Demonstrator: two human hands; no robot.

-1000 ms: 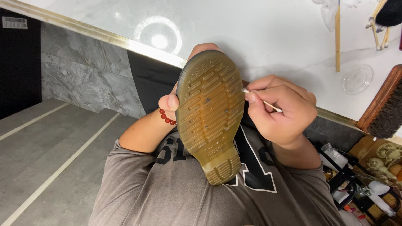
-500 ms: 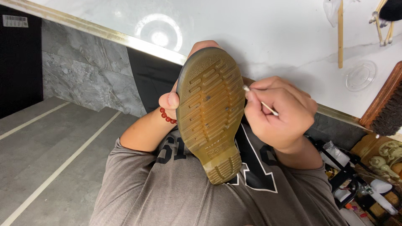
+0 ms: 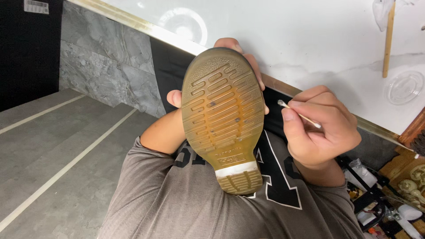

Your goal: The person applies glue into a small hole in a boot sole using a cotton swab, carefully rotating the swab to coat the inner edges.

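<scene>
The left hand [image 3: 230, 66] holds a boot [image 3: 223, 117] sole-up in front of the chest. Only the thumb at the boot's left edge and a few fingertips [image 3: 252, 66] curling over the toe and right edge show; the palm and the whole upper of the boot are hidden behind the tan, ridged sole, so the grip itself can only be read from those tips wrapped around it. Small dark specks sit in the tread; what they are cannot be told. The heel points down toward the grey shirt [image 3: 177, 208].

The right hand [image 3: 321, 128] is just beside the boot's right edge, apart from it, fingers clenched around a thin swab [image 3: 299, 115]. Its pale tip sticks out toward the sole without touching; the far end pokes out past the knuckles, the middle buried in the grip.

Behind lies a white desk [image 3: 310, 40], cut off at the top. A wooden stick [image 3: 388, 40] and a clear round lid [image 3: 405, 87] rest on it. At lower right, a cluttered heap of bottles [image 3: 389, 194] is cropped and hard to sort out.
</scene>
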